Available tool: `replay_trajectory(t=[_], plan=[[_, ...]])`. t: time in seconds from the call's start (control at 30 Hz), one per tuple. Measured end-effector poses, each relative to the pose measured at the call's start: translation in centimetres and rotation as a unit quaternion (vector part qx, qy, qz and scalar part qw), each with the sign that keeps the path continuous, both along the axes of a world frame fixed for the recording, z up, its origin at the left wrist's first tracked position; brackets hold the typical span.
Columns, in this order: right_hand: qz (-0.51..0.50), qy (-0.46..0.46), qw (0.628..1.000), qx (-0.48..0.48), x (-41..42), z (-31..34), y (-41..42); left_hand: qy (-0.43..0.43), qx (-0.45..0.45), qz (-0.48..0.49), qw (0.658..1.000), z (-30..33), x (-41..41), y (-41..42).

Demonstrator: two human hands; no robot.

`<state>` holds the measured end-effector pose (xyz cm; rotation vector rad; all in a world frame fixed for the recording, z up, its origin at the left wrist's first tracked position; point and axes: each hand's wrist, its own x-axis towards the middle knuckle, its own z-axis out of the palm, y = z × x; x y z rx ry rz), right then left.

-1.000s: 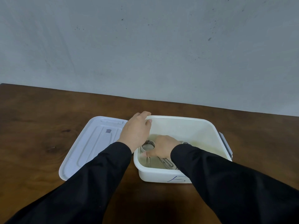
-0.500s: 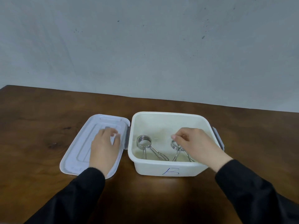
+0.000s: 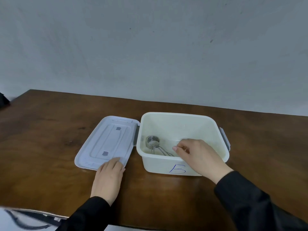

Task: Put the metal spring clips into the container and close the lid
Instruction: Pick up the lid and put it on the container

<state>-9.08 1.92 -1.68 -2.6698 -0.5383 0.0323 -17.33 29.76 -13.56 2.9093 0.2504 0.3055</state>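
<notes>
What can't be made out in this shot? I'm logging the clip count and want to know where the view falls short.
- Head view: the right hand covers the right half of the container floor, so only one spring clip shows; any second is hidden.
- Whether that hand pinches anything: its fingers curl away.
- The lid near corner: under the left hand.
- Bottom left: blurred item, cut off by the frame edge.
</notes>
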Motion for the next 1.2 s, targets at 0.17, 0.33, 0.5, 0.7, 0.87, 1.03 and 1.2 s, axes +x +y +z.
replay_trajectory(t=[0.17,0.33,0.5,0.7,0.87,1.03,1.2], plan=[[0.002,0.003,0.999,0.039,-0.1,0.2,-0.1,-0.147,-0.135,0.083,0.976,6.8,0.3,0.0],[-0.032,-0.091,0.961,0.260,0.2,2.3,-0.6,-0.381,-0.210,0.020,0.900,17.5,0.8,0.3],[-0.078,-0.087,0.922,0.369,1.5,6.8,-2.3,-0.439,-0.261,-0.086,0.855,26.8,2.8,-2.6],[-0.155,-0.038,0.870,0.467,1.5,7.6,-5.2,-0.318,-0.502,-0.047,0.803,27.1,8.7,-4.2],[-0.221,0.017,0.865,0.451,1.5,5.6,-6.7,-0.041,-0.502,-0.045,0.863,19.9,10.6,-3.4],[-0.260,0.069,0.917,0.295,2.3,3.1,-7.7,-0.002,-0.412,-0.016,0.911,15.6,10.7,-4.4],[-0.276,0.064,0.932,0.226,2.9,2.2,-7.9,0.018,-0.341,-0.016,0.940,13.7,12.2,-4.2]])
